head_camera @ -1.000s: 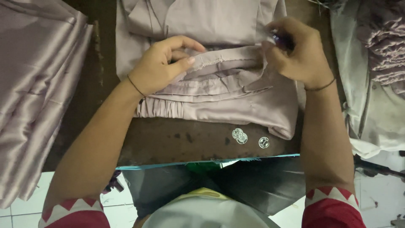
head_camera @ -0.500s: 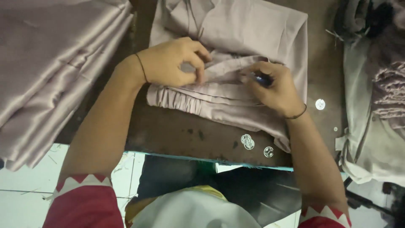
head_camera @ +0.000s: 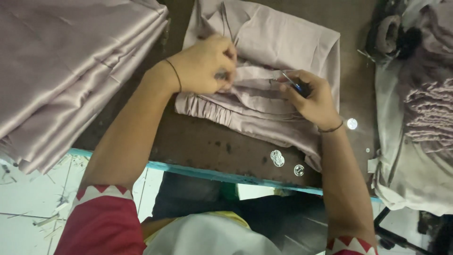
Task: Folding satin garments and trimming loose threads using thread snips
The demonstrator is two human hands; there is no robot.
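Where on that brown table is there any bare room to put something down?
The widest bare patch of the table lies between the folded garment and the blue front edge, left of the round stickers. A narrow strip runs between the satin stack and the garment. The right side is crowded with heaped clothes; both hands occupy the garment.

The folded garment (head_camera: 278, 56) is pale mauve-grey, as is the glossy satin stack (head_camera: 66, 61) at left. The table (head_camera: 207, 141) is dark brown with a turquoise near edge. Both sleeves (head_camera: 106, 222) are red with white zigzag cuffs. The ruffled cloth (head_camera: 429, 113) at right is dusty mauve.
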